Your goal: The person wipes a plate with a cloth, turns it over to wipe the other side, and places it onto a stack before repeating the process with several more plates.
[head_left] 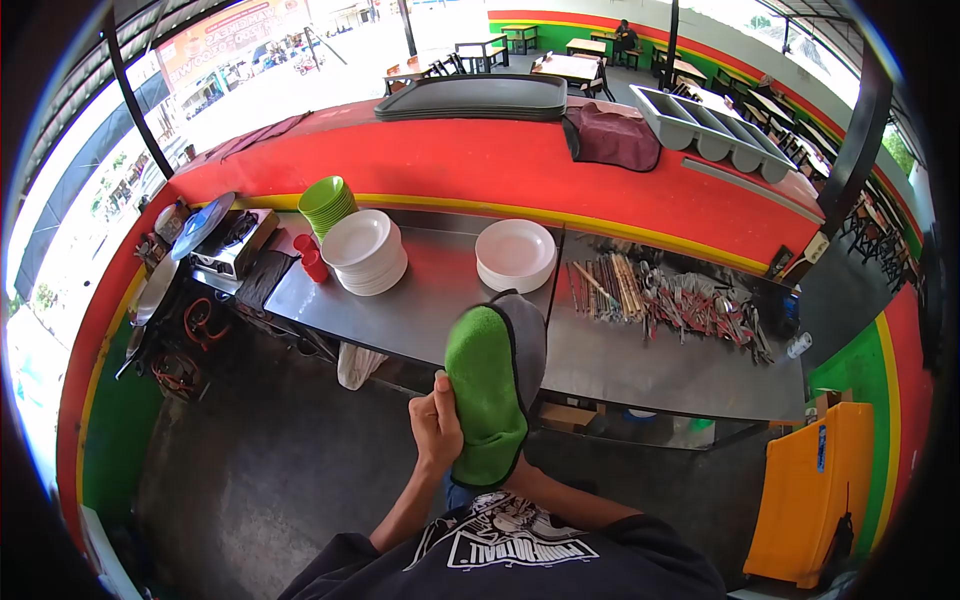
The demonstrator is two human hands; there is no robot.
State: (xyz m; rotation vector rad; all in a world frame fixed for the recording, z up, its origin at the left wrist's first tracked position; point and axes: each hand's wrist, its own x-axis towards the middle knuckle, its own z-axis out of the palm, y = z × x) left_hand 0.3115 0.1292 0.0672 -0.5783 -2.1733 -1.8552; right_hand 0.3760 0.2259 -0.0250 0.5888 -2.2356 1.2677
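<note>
A green and grey cloth [485,385] with dark edging is held up in front of my body, above the near edge of the steel counter. My left hand [437,425] is closed at the cloth's left edge, with its fingers curled and the thumb up against the green side. Behind the cloth's lower end, my right forearm [545,488] runs up to it. The cloth covers my right hand, so its fingers are hidden. Whether anything else lies inside the cloth cannot be made out. Beyond it stands a short stack of white plates [515,250].
On the steel counter [640,365] are a taller plate stack [365,255], green bowls [327,203], red cups [311,260] and a spread of cutlery [690,305]. Dark trays [475,98] and a grey cutlery holder [710,130] top the red wall. An orange bin [810,495] stands right.
</note>
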